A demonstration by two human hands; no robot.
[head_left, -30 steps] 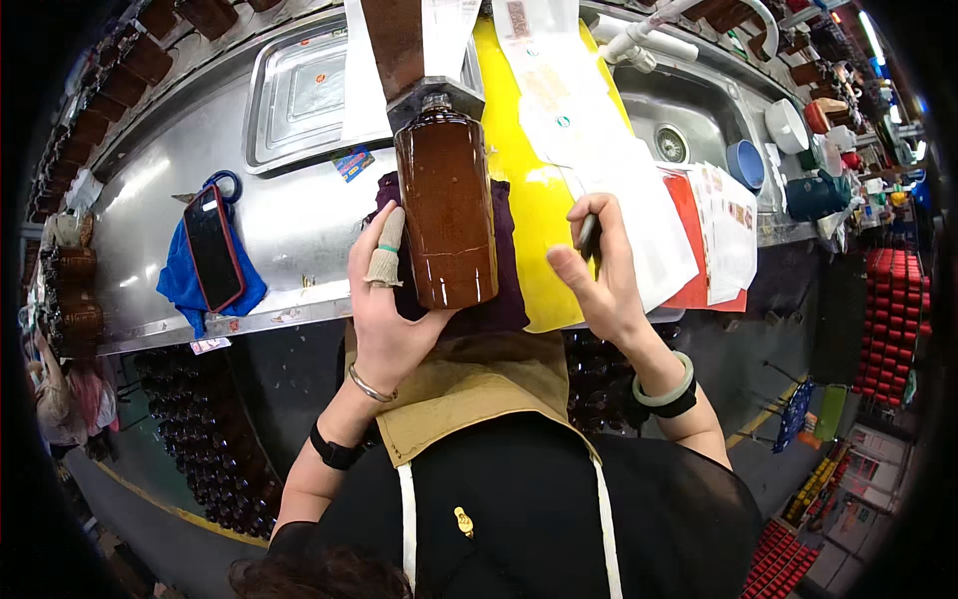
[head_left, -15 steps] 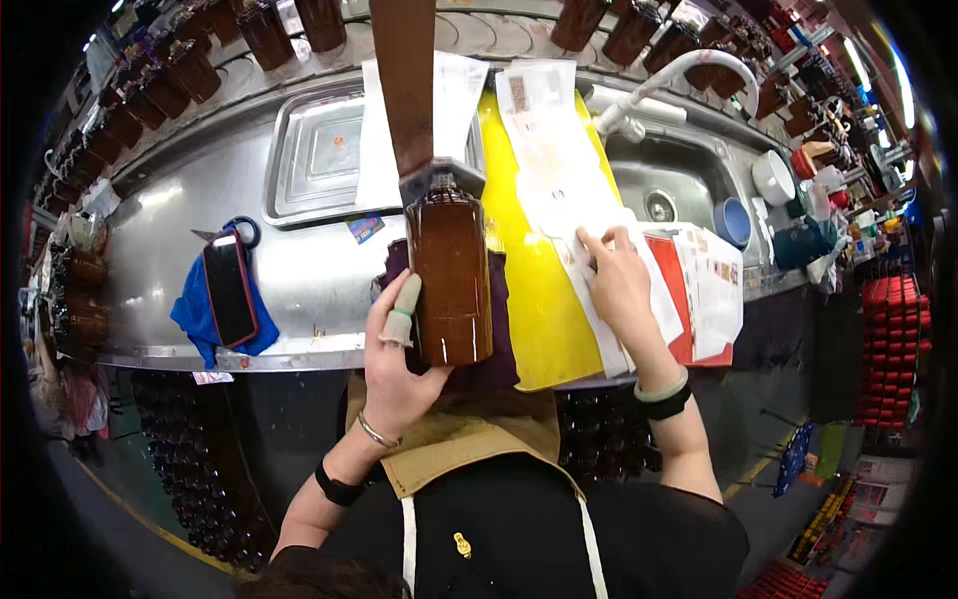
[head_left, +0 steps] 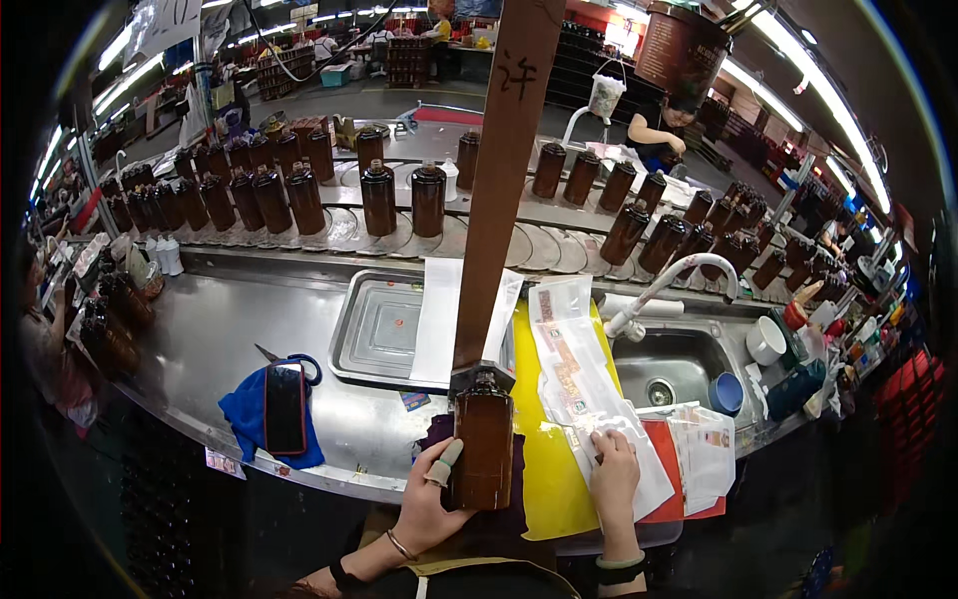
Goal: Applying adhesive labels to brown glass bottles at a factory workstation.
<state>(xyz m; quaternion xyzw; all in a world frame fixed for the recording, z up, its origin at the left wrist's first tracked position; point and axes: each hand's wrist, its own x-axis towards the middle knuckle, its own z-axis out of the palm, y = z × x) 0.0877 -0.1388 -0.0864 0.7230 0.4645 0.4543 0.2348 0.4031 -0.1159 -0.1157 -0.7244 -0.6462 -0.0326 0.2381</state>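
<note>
A brown glass bottle [head_left: 483, 444] stands at the near edge of the steel counter, its neck at a dark fitting at the foot of a brown post. My left hand [head_left: 431, 504] grips its lower left side, with pale covers on a finger and the thumb near the base. To the right, my right hand [head_left: 614, 479] has its fingers curled together at the edge of white printed label sheets [head_left: 564, 364]. The sheets lie over a yellow board [head_left: 544, 479]. Whatever the right fingertips pinch is mostly hidden. Dark purple cloth [head_left: 435, 431] shows behind the bottle.
A phone [head_left: 285, 409] lies on a blue cloth [head_left: 244, 407] beside scissors [head_left: 306, 365]. A steel tray [head_left: 344, 344] sits behind, a sink [head_left: 689, 349] with tap at right. The brown post [head_left: 499, 200] rises centrally. Bottles [head_left: 379, 198] line the conveyor; a person [head_left: 654, 135] works beyond.
The view has tilted up, showing the conveyor and the room beyond. My right fingers, extended before, are now curled in on the label sheets. The left hand still holds the bottle.
</note>
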